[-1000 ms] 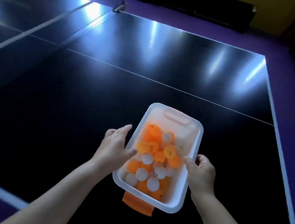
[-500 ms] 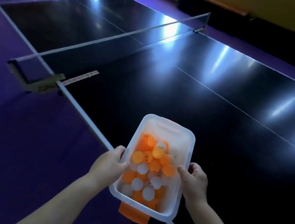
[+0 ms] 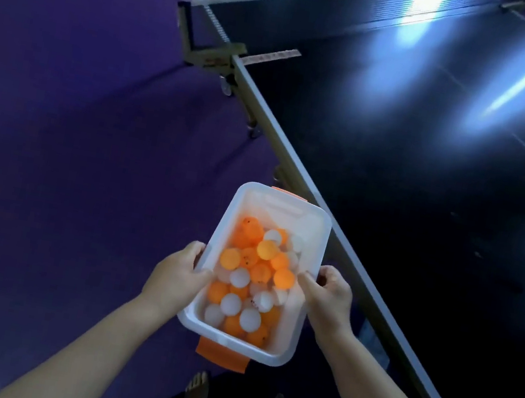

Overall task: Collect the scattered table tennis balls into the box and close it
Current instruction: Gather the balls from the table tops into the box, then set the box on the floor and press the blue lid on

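Plastic box (beside table edge) gripped at rims by left hand, right hand.

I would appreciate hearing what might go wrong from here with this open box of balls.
The lidless box is held in the air by the left hand and right hand; a tilt could spill the balls onto the floor. Its far corner looks close to the table edge and might knock it.
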Motion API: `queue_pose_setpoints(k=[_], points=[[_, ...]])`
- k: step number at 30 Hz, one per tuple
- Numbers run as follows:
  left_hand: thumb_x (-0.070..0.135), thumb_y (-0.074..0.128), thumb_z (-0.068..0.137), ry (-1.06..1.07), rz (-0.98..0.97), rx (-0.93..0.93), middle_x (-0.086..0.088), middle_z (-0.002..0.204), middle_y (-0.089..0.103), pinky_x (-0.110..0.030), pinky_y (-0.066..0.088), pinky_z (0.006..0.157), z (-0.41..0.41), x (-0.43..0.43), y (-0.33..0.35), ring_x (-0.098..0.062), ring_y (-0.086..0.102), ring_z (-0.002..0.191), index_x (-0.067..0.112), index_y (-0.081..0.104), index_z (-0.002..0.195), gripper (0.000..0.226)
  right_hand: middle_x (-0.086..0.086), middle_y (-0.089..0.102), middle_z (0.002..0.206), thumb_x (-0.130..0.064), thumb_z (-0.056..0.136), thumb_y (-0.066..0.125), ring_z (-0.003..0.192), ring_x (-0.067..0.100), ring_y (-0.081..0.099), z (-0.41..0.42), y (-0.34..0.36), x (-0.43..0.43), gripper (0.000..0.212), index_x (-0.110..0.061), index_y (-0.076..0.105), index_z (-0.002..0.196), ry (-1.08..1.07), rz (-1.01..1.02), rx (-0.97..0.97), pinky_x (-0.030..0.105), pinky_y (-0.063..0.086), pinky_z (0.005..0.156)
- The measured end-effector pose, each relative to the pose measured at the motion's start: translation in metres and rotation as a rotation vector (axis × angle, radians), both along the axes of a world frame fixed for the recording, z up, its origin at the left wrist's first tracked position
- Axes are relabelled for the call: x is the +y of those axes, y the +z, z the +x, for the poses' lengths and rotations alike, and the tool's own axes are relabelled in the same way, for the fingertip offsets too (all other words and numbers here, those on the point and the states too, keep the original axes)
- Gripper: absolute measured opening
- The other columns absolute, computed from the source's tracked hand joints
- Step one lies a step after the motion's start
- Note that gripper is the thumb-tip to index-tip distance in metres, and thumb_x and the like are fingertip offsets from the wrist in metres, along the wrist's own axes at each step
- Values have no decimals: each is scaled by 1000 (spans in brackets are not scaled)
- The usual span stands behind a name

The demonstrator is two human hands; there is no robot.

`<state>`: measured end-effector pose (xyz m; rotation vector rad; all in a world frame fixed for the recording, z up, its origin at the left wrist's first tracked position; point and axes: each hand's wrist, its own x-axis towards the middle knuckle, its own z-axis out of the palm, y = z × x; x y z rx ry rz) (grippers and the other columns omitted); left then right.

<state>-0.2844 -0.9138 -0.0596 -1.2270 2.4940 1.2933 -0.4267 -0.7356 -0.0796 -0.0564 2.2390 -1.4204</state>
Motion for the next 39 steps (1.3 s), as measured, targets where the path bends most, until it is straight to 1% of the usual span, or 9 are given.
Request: queue_pose_setpoints(k=[9, 15, 18, 20, 22, 26, 28, 34, 39], points=[[24, 55, 81, 151, 59, -127, 2, 86, 64, -44, 51, 68, 30, 42, -65, -21, 62, 77, 22, 54, 98, 16, 8, 67, 82, -24, 73, 68, 71, 17, 60, 3, -67, 32, 12, -14, 63, 78, 274, 128, -137, 34, 52, 64], [20, 52, 80, 185, 120, -205, -1, 82, 65, -45, 50, 66, 13, 64, -173, -23, 62, 74, 23, 53, 89, 10, 3, 66, 76, -24, 77, 71, 68, 15, 60, -6, -160, 55, 13, -14, 62, 79, 268, 219, -224, 28, 47, 58], [18, 51, 84, 209, 136, -207, -1, 91, 67, -40, 47, 62, 5, 71, -247, -22, 61, 77, 23, 58, 100, 18, 2, 66, 73, -27, 79, 70, 65, 17, 61, -6, -225, 60, 15, -15, 61, 78, 286, 268, -298, 31, 45, 58], [16, 51, 86, 196, 145, -239, -3, 107, 66, -29, 39, 63, -2, 72, -301, -24, 61, 90, 23, 57, 118, 33, 0, 62, 68, -32, 73, 69, 63, 17, 58, -6, -279, 65, 19, -16, 59, 76, 271, 309, -279, 29, 43, 57], [17, 53, 86, 185, 153, -262, -4, 110, 65, -26, 35, 66, -8, 73, -353, -24, 60, 93, 23, 56, 123, 38, 2, 63, 72, -32, 75, 70, 68, 21, 60, -4, -336, 73, 22, -14, 60, 82, 263, 368, -263, 32, 45, 60], [21, 57, 85, 197, 165, -230, -3, 104, 65, -26, 35, 68, -16, 84, -460, -24, 59, 91, 24, 59, 120, 35, 2, 63, 88, -27, 84, 67, 82, 19, 61, -5, -442, 91, 18, -18, 56, 95, 190, 400, -264, 34, 50, 70], [24, 56, 86, 215, 188, -209, 0, 98, 64, -27, 37, 67, -20, 94, -511, -21, 56, 85, 24, 60, 117, 32, -1, 60, 89, -25, 85, 66, 82, 16, 59, -7, -485, 98, 20, -21, 52, 99, 138, 378, -255, 32, 49, 67], [31, 53, 90, 219, 163, -99, 3, 85, 61, -29, 41, 62, -53, 127, -633, -18, 57, 76, 19, 60, 100, 17, 4, 60, 87, -21, 88, 62, 74, 15, 55, -20, -593, 126, 14, -15, 54, 97, -10, 369, -133, 29, 45, 60], [32, 52, 92, 81, 181, -1, 3, 90, 63, -31, 49, 65, -90, 147, -700, -16, 59, 79, 22, 59, 105, 18, 5, 55, 83, -18, 88, 61, 73, 17, 51, -40, -654, 151, 12, -13, 51, 89, -166, 361, -26, 26, 41, 57]])
